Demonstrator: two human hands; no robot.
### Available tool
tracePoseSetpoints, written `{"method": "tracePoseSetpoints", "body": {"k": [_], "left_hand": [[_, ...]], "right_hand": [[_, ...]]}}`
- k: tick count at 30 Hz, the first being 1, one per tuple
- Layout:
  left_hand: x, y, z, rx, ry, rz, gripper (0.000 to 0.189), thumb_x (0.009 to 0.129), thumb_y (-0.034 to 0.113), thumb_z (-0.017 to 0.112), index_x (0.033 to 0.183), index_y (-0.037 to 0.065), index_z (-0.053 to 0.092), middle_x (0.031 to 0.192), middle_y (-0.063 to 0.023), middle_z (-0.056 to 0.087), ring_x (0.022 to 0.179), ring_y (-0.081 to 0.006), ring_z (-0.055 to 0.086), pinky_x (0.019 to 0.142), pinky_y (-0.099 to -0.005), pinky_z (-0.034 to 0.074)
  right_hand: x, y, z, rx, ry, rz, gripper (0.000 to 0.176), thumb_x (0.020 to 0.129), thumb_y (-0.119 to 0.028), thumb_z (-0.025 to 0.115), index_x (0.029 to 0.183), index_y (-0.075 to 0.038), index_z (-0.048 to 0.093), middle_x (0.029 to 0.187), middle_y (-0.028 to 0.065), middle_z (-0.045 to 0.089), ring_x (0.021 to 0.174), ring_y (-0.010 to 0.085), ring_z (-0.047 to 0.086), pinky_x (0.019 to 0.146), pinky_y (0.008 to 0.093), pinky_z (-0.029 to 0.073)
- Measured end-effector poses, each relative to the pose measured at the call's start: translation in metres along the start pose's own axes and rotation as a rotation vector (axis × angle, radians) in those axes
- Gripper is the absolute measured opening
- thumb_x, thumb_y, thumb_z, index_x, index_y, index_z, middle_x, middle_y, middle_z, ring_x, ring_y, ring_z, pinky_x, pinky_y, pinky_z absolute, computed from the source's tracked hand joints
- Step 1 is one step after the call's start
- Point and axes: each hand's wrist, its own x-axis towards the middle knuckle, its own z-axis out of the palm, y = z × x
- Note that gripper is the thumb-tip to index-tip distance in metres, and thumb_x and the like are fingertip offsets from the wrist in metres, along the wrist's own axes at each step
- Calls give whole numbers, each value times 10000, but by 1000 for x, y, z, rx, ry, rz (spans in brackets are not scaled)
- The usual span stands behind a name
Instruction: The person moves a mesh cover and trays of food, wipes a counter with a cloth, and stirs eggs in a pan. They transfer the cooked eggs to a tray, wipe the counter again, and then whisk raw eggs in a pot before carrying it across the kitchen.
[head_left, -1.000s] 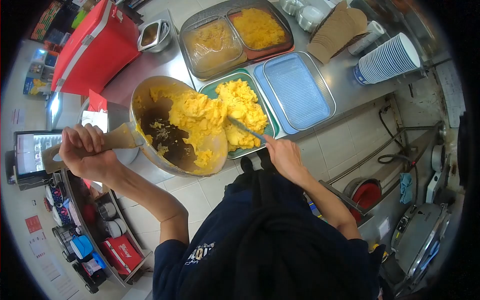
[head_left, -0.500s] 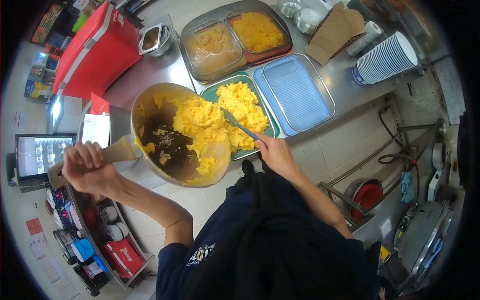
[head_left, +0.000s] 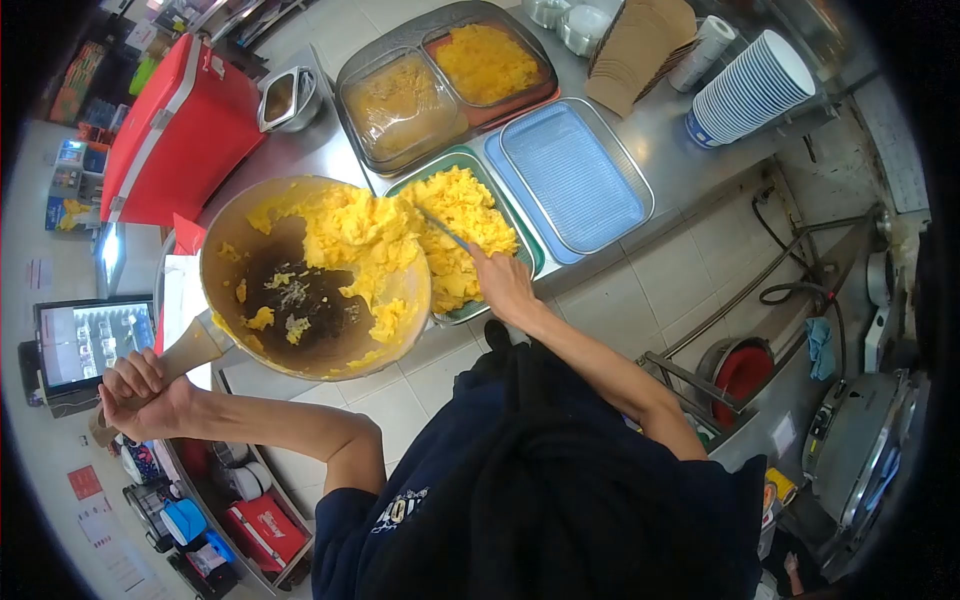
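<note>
A big round pan (head_left: 218, 290) is held up by its long handle (head_left: 190, 350), which is gripped tight by the left hand (head_left: 145, 395). Soft yellow food (head_left: 365, 240) is heaped along the far and right sides of the pan, and the dark bottom is left showing, with small bits stuck on it. The pan's right rim is held over the left side of a green tray (head_left: 528, 245), where more of the yellow food is piled up. A thin blue-gray tool (head_left: 447, 230) is gripped by the right hand (head_left: 505, 285), with the fingers closed around its end. The tool is pointed at the place where the two heaps meet, but it cannot be told well which heap is touched by its tip. Just beside the green tray, a blue tray (head_left: 580, 180) is set on the shiny metal tabletop (head_left: 672, 150). Behind them, two food dishes are placed side by side: the left dish (head_left: 405, 110) is covered with clear wrap, and the right dish (head_left: 488, 65) is filled with orange-yellow food. Farther right, flat brown cardboard (head_left: 635, 55) and a tall stack of striped cups (head_left: 750, 90) are seen.
</note>
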Motion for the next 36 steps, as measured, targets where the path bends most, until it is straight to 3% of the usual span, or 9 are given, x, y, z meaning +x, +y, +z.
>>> {"method": "tracePoseSetpoints", "body": {"k": [10,14,17,19,21,25,29,33,36], "left_hand": [[4,4,4,0,37,32,290,748,203,465,530,120,293,427,-4,243,371,-97,203,384,-227,191],[8,-10,13,-30,-61,-14,277,760,211,445,540,112,309,432,-2,254,369,-94,211,381,-227,199],[7,-29,47,-70,-104,-96,272,763,218,440,545,104,323,432,-2,262,366,-93,218,376,-227,201],[4,-48,77,-108,-111,-93,258,754,210,446,552,98,332,435,-2,260,351,-89,214,354,-219,189],[-4,-67,111,-103,-69,-110,249,750,202,442,555,96,331,437,-2,253,350,-88,207,349,-215,184],[-14,-104,167,-171,-224,-273,260,755,203,445,550,93,328,434,-3,259,353,-88,215,351,-219,189],[-34,-137,212,-131,-325,-384,268,744,192,474,549,102,313,449,1,256,369,-84,216,369,-228,202],[-47,-165,236,-153,-368,-453,284,730,187,497,549,108,294,451,9,250,393,-79,227,391,-220,212],[-49,-174,247,-165,-394,-459,246,731,178,462,550,104,312,465,8,236,379,-89,206,388,-218,209]], "right_hand": [[-51,15,-44,-64,-182,-55,247,799,-94,433,1026,-37,509,665,163,566,602,327,559,535,415,437],[-48,20,-127,221,-88,115,254,792,-123,463,1026,-80,551,724,169,575,663,350,539,579,414,413],[-53,28,-162,357,77,36,268,785,-140,490,1040,-93,556,756,174,576,681,341,544,595,389,411],[-59,30,-169,367,34,9,292,782,-158,506,1069,-114,544,771,158,574,711,313,545,616,355,412],[-61,24,-171,362,-250,0,291,782,-162,508,1070,-140,548,757,133,560,719,291,536,623,334,410],[-48,60,-120,206,-12,-48,270,777,-149,495,1039,-153,561,687,117,516,681,283,527,601,371,410],[-35,84,-107,10,203,135,259,780,-157,481,1026,-132,557,674,128,522,604,314,539,526,404,414],[-31,105,-94,94,345,234,249,792,-148,472,1022,-127,566,682,154,552,602,320,542,518,391,426],[-45,111,-118,329,267,434,253,812,-154,493,1055,-156,562,741,123,588,652,284,564,561,354,436]]}}
